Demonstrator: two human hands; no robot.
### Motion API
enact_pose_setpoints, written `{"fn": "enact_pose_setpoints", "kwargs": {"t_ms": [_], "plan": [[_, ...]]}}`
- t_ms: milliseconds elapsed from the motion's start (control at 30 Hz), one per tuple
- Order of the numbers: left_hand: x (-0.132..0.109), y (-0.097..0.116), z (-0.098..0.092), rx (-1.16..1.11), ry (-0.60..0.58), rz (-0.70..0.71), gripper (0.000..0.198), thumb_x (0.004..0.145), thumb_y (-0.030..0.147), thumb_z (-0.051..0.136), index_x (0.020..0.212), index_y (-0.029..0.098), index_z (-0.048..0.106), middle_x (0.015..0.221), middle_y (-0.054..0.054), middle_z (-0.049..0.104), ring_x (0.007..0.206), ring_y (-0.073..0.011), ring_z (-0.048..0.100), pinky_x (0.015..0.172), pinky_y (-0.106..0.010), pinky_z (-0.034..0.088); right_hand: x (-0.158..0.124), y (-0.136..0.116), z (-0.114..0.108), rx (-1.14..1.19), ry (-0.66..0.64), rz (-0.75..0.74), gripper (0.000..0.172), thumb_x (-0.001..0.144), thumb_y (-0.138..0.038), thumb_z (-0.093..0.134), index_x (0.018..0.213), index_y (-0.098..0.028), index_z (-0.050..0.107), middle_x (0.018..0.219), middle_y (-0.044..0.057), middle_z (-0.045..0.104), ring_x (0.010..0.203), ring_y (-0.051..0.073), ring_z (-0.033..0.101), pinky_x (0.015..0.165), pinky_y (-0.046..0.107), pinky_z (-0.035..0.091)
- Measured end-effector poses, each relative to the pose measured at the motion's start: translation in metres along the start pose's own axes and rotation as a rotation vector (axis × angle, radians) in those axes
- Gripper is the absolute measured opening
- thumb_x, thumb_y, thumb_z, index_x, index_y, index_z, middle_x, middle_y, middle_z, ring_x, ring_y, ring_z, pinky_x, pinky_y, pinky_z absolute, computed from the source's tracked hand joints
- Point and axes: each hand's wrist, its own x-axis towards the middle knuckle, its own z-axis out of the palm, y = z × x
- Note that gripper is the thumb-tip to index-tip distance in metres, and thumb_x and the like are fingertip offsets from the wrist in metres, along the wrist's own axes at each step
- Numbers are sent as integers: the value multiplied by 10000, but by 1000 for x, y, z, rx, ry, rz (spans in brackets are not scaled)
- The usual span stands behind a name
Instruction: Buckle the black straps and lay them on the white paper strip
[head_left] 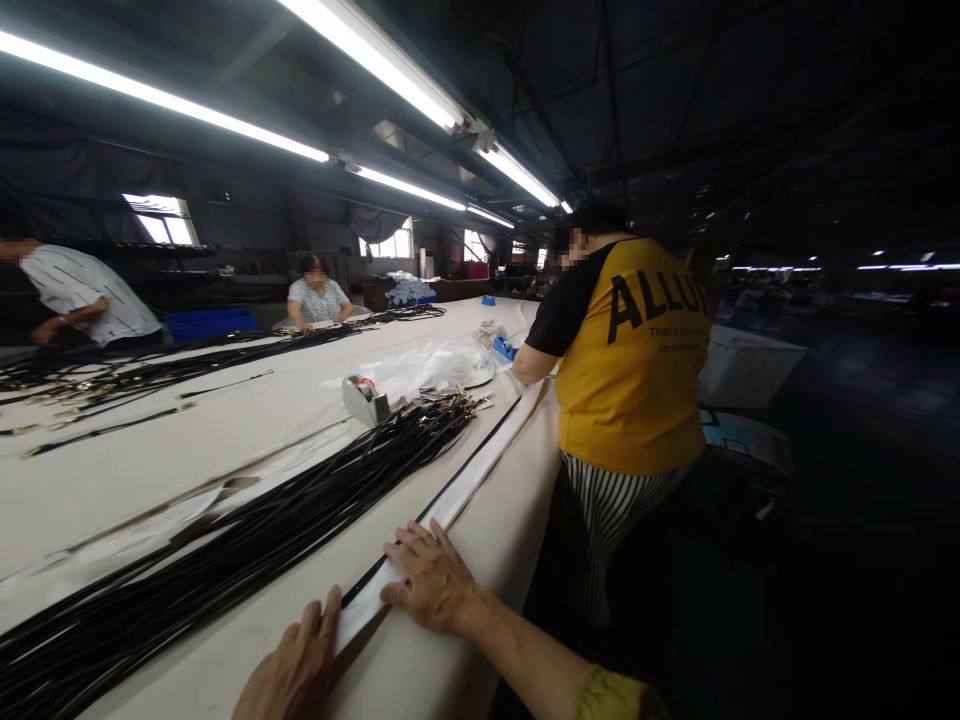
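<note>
A long white strip [480,462], with a narrow black strap [489,438] along its far edge, runs up the near side of the table. My right hand [431,580] lies across the strip with fingers spread and pressed flat. Lower down, my left hand [294,662] rests at the near end of the strip, its fingers stretched out and its wrist cut off by the frame. Just beyond my hands lies a thick bundle of black straps [285,520] with brass-coloured metal ends.
A grey tape dispenser [365,400] stands behind the bundle, beside crumpled clear plastic [442,365]. More black straps [90,385] cover the table's far side. A co-worker in a yellow shirt [634,350] stands close ahead at the table edge; two other people work across the table.
</note>
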Motion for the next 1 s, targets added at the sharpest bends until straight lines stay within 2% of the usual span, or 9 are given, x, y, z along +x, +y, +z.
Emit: {"fn": "enact_pose_setpoints", "kwargs": {"t_ms": [133,333,467,567,667,800,1000], "plan": [[2,3,18,-3,65,-48,734,813,-136,158,1440,164,395,1396,-163,530,1142,-206,601,925,-335,523,0,3,10,-11,-13,28,584,963,-572,422,1441,-238,433,1524,89,394,1439,262,274,1206,521,120],[13,5,45,-33,173,-75,622,852,-58,340,1426,176,405,1238,-128,610,989,-212,637,780,-308,557,6,11,19,-115,-74,9,614,979,-587,328,1457,-214,421,1531,69,374,1445,266,267,1202,534,175],[17,8,56,-88,214,-86,602,848,-32,350,1419,155,389,1195,-132,604,953,-221,627,739,-320,554,7,16,23,-176,-77,-19,638,972,-613,299,1449,-209,432,1516,65,388,1430,278,300,1190,567,209],[20,11,62,-128,200,-100,574,860,10,388,1416,154,386,1193,-132,601,959,-232,622,745,-337,553,8,29,35,-207,-52,-53,622,972,-609,304,1444,-227,438,1505,60,399,1411,290,334,1167,591,254],[21,12,63,-152,213,-107,525,896,80,426,1413,163,387,1189,-112,612,974,-236,625,763,-346,558,11,53,57,-243,18,-104,582,972,-587,336,1431,-249,456,1484,60,428,1390,309,368,1133,613,309],[17,12,56,-162,236,-97,448,952,194,409,1396,137,407,1174,-105,626,951,-244,637,738,-355,573,18,85,82,-299,92,-155,546,961,-573,379,1405,-276,494,1465,64,450,1364,337,401,1100,630,346],[14,13,48,-187,236,-71,442,974,264,370,1377,87,416,1124,-113,635,911,-264,645,697,-387,582,22,99,78,-334,2,-175,553,948,-596,381,1409,-307,482,1460,48,440,1344,335,426,1070,610,394]]}}
